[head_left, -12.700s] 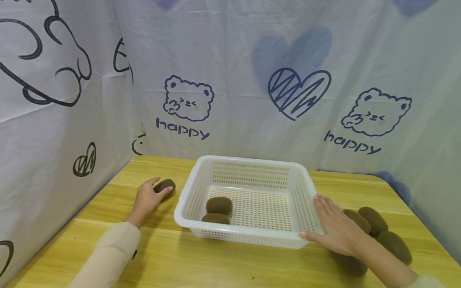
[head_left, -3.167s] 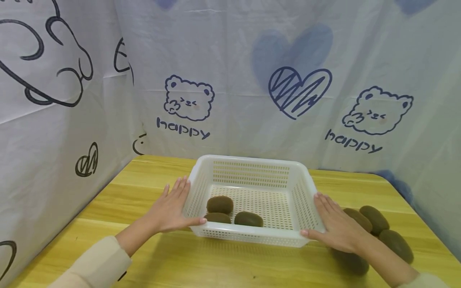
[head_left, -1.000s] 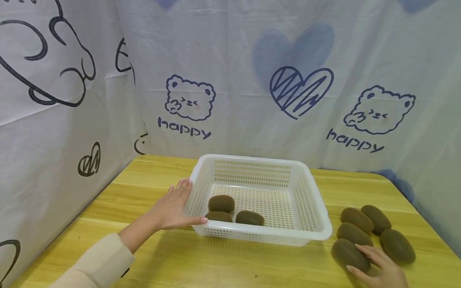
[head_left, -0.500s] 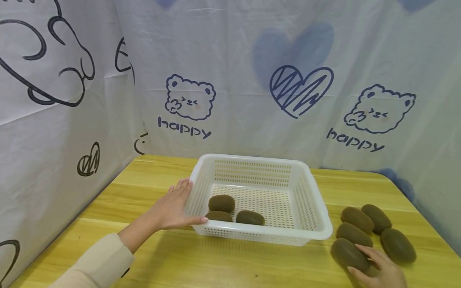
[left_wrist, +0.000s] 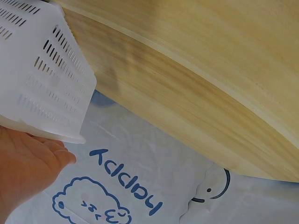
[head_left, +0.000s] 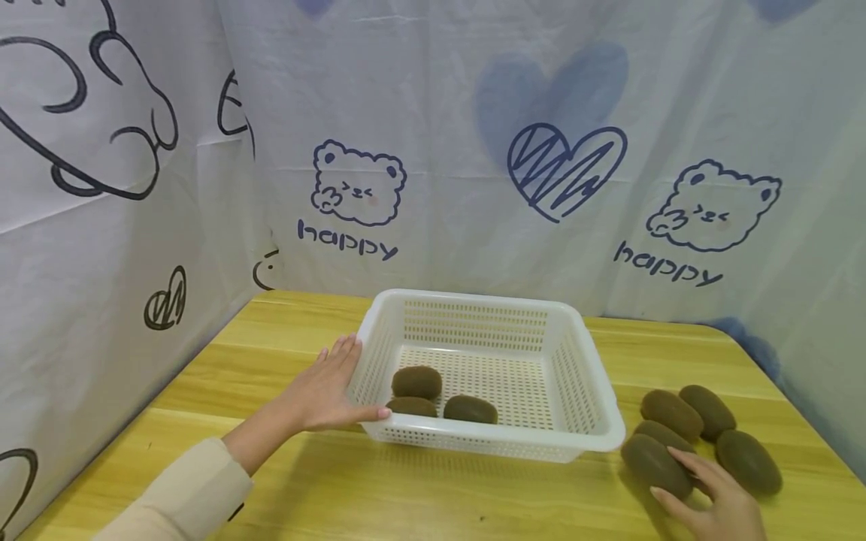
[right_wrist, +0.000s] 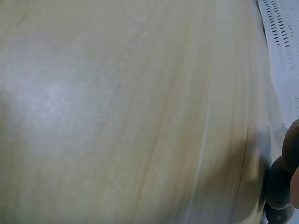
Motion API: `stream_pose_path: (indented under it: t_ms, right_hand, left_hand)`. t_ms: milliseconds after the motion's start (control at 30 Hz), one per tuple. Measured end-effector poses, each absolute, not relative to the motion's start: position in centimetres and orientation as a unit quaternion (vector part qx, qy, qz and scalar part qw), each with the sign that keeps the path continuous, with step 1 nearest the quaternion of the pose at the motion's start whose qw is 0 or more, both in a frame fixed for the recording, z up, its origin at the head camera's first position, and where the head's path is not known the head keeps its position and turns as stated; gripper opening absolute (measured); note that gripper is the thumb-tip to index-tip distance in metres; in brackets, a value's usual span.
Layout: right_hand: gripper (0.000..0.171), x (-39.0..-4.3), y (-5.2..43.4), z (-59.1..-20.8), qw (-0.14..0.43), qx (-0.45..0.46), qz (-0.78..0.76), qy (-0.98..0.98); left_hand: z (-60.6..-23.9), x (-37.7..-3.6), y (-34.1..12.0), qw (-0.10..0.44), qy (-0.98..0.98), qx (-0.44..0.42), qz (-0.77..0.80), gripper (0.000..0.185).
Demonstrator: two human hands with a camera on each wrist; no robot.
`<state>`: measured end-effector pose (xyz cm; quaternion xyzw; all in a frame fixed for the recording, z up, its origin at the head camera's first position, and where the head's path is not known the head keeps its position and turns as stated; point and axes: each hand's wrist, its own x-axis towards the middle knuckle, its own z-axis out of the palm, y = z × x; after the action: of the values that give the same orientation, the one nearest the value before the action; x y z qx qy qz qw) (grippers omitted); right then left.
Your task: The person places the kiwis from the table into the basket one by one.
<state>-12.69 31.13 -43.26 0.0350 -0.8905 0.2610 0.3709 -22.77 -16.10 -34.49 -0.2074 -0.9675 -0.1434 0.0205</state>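
Fingers (head_left: 685, 463) on kiwi (head_left: 655, 465), long axis toward basket (head_left: 598, 428)

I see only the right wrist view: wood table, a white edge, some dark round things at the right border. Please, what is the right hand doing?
Observer: The right hand grips the nearest kiwi, which seems slightly lifted, one of five on the table right of the basket.
Operator: And how many kiwis are inside the basket?
Observer: Three kiwis lie in it, near its front left corner.
Operator: Where is the left hand?
Observer: The left hand rests flat against the basket's left wall, fingers straight.
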Motion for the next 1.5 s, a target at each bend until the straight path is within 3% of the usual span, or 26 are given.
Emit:
stream_pose_path:
  t_ms: [767, 1500]
  right_hand:
    - [0.051, -12.9, 31.0, -40.7, 0.298, -0.025, 0.262, -0.918]
    - [0.053, -14.4, 30.6, -37.0, 0.345, 0.016, 0.28, -0.896]
  left_hand:
    - [-34.6, -22.8, -16.1, 0.017, -0.968, -0.205, -0.144, 0.114]
    - [-34.8, -23.0, -16.1, 0.022, -0.968, -0.206, -0.145, 0.115]
